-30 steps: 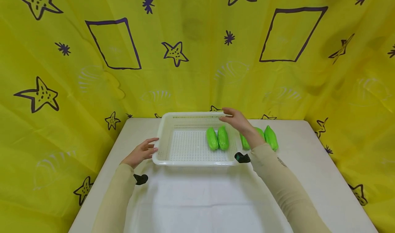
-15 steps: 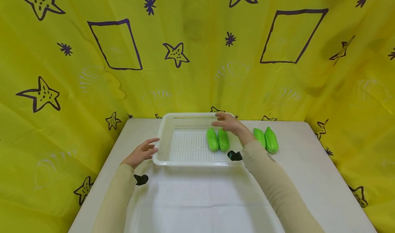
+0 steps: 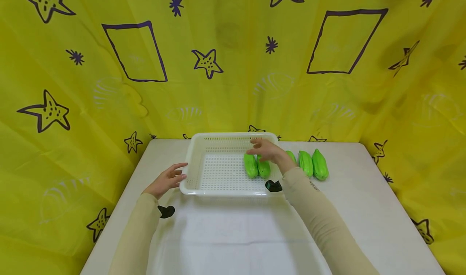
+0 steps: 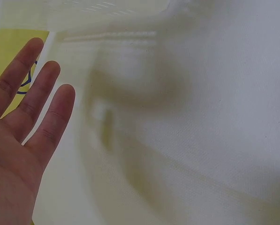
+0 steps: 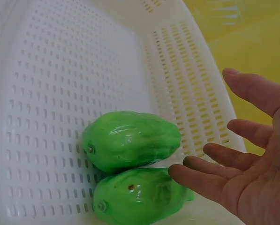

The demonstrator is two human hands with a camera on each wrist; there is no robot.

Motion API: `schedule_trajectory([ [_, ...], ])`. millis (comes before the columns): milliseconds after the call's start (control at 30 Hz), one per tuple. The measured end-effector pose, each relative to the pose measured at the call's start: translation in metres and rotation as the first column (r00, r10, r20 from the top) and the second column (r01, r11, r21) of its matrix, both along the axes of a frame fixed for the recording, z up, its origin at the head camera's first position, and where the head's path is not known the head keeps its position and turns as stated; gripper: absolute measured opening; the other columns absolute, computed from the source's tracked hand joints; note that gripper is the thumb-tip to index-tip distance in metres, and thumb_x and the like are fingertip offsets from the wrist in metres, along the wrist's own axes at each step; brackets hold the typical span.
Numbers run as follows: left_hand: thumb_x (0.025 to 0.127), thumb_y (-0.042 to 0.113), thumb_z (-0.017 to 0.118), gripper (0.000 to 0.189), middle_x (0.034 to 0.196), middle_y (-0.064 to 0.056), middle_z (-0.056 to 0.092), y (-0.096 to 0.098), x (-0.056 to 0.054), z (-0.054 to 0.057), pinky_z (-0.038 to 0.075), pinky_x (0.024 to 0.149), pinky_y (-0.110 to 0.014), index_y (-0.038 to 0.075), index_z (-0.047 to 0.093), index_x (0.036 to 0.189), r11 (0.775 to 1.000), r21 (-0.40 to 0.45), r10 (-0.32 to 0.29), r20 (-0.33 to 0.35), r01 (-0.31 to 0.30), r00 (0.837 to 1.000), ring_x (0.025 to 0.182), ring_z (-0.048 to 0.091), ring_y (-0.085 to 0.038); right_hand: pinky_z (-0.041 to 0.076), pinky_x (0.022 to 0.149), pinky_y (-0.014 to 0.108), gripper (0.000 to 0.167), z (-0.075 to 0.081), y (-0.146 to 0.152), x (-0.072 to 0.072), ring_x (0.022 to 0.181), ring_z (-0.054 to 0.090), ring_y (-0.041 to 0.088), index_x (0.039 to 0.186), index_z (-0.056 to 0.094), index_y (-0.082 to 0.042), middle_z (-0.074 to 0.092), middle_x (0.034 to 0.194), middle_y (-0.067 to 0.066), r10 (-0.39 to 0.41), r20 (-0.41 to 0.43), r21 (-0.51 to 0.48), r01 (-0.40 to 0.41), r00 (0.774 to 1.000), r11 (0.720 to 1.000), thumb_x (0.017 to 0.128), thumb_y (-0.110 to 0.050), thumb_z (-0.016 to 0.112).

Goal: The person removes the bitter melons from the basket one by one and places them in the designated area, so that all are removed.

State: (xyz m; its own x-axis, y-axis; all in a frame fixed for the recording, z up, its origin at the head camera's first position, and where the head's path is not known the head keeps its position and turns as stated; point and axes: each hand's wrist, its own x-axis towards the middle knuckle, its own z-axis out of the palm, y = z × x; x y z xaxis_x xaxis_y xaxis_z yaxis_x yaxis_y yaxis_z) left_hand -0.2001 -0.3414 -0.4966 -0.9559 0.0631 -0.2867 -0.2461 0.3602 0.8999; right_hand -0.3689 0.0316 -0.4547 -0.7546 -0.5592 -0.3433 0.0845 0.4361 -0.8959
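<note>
A white perforated plastic basket (image 3: 229, 193) stands toward the back of the table. Inside it, at the right end, lie two green papayas (image 3: 250, 166) side by side; the right wrist view shows their glossy skin (image 5: 130, 140) closely. Over them hovers my right hand (image 3: 268, 150), fingers spread and holding nothing, one fingertip overlapping the nearer papaya (image 5: 140, 197) in the right wrist view. My left hand (image 3: 165, 182) is at the basket's left end, its fingertips right at the rim. In the left wrist view its fingers (image 4: 55, 115) are extended, gripping nothing.
Outside the basket on the right, three more green papayas (image 3: 306, 163) lie on the white-covered table (image 3: 233, 234), one partly hidden by my right forearm. A yellow curtain (image 3: 233, 93) with drawn starfish surrounds the table at the back and sides.
My right hand has moved left and slightly lower, from the basket's back right corner to over the two papayas inside. The left hand and the basket stay put.
</note>
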Motion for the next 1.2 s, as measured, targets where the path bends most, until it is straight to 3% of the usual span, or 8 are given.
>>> schedule_trajectory([
  [900, 0.091, 0.044, 0.067, 0.069, 0.154, -0.021, 0.030, -0.001, -0.004, -0.001, 0.035, 0.108, -0.056, 0.025, 0.036, 0.150, 1.000, -0.013, 0.008, 0.011, -0.008, 1.000, 0.135, 0.038, -0.041, 0.041, 0.104, 0.056, 0.074, -0.014, -0.014, 0.000, 0.142, 0.028, 0.039, 0.154, 0.026, -0.006, 0.022, 0.157, 0.023, -0.018, 0.058, 0.010, 0.018, 0.998, 1.000, 0.094, -0.019, 0.067],
  [1200, 0.092, 0.042, 0.066, 0.068, 0.153, -0.021, 0.031, 0.001, -0.001, 0.002, 0.036, 0.108, -0.056, 0.024, 0.036, 0.150, 1.000, -0.005, -0.001, 0.006, 0.001, 1.000, 0.134, 0.039, -0.041, 0.043, 0.102, 0.055, 0.070, -0.014, -0.019, 0.003, 0.140, 0.030, 0.040, 0.151, 0.032, -0.004, 0.025, 0.156, 0.023, 0.001, 0.041, 0.046, -0.003, 0.999, 0.999, 0.093, -0.019, 0.067],
])
